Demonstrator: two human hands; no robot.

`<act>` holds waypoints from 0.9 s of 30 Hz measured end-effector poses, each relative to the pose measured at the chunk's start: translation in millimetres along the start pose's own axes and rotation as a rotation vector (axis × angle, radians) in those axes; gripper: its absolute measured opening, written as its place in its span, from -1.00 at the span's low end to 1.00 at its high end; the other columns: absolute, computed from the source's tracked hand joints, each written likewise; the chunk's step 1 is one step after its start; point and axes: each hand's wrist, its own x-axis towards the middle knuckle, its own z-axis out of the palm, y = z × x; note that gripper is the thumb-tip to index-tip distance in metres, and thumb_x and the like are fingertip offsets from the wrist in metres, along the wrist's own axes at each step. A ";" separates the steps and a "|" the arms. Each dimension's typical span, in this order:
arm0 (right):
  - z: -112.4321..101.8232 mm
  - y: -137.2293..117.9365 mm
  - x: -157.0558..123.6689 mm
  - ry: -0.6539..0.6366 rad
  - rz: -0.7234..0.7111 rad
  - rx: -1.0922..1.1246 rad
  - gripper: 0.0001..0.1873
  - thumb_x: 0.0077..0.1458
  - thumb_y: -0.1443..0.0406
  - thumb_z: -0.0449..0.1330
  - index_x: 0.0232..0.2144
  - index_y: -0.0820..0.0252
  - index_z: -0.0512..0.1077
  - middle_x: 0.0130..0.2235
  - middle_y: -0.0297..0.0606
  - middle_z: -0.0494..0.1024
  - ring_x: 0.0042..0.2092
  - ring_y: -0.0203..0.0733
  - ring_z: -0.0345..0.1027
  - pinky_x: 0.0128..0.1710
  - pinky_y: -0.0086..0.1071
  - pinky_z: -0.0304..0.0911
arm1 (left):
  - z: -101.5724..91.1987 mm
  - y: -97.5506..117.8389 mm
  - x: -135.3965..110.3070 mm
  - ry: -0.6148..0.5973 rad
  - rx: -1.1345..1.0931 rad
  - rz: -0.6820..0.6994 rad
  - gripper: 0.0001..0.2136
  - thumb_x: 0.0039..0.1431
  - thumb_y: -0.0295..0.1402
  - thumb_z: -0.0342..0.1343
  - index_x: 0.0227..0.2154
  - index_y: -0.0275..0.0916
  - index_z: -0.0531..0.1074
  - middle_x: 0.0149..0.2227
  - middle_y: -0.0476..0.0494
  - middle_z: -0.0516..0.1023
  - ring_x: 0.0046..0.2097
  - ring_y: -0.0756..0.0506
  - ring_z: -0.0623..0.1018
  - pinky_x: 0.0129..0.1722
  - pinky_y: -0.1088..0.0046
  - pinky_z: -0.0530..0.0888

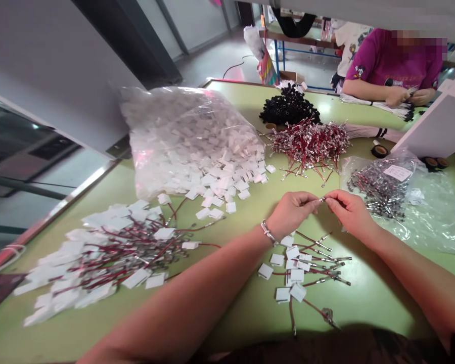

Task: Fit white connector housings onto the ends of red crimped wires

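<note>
My left hand (292, 215) and my right hand (352, 213) meet fingertip to fingertip above the green table. Both are closed in a pinch on a small metal terminal (322, 199), mostly covered by the fingers. Just below them lies a loose group of short red wires with white plastic housings (297, 275) at one end and metal terminals at the other. Beyond my fingertips rises a pile of red wires with bare metal terminals (311, 144). To the right of my right hand rests a clear bag of small metal parts (382, 189) with a white label.
A large clear bag of white housings (189, 141) spills onto the table at the left back. A heap of housed red wires (125, 247) lies at left. Black parts (288, 108) and tape rolls (379, 150) sit farther back. Across the table, a person (398, 71) handles white wires.
</note>
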 end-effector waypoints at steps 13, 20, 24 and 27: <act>-3.4 5.9 -1.6 0.005 -0.172 -0.289 -0.81 0.18 0.24 0.04 -0.36 0.15 0.43 -0.45 -0.31 0.48 -0.43 -0.27 0.28 -0.39 -0.40 0.13 | -2.0 1.4 -0.3 0.015 0.088 -0.019 -0.81 0.10 -0.28 0.08 -0.49 -0.28 0.49 -0.54 -0.04 0.49 -0.51 0.05 0.36 -0.45 0.50 0.32; -7.6 4.0 2.2 -0.118 -0.229 -0.335 -0.79 0.17 0.25 0.02 -0.40 0.15 0.42 -0.45 -0.27 0.47 -0.41 -0.25 0.28 -0.39 -0.39 0.12 | -2.5 -4.4 -0.6 0.039 0.270 0.080 -0.78 0.15 -0.27 0.05 -0.47 -0.26 0.50 -0.53 -0.03 0.50 -0.51 0.03 0.37 -0.46 0.50 0.33; -12.7 1.7 3.0 -0.268 -0.066 -0.196 -0.78 0.11 0.22 0.05 -0.51 0.16 0.36 -0.56 -0.38 0.38 -0.49 -0.30 0.22 -0.48 -0.44 0.10 | -6.6 -9.4 -1.8 -0.072 0.611 0.411 -0.81 0.21 -0.34 0.01 -0.38 -0.21 0.53 -0.43 -0.08 0.54 -0.35 -0.03 0.47 -0.29 0.44 0.37; -14.2 -1.7 2.2 -0.394 0.105 -0.098 -0.76 0.09 0.19 0.06 -0.55 0.16 0.33 -0.60 -0.42 0.37 -0.57 -0.34 0.17 -0.54 -0.45 0.08 | -4.5 -9.0 -2.9 -0.178 0.846 0.507 -0.77 0.27 -0.33 -0.05 -0.31 -0.22 0.52 -0.42 -0.11 0.53 -0.32 -0.06 0.48 -0.30 0.43 0.36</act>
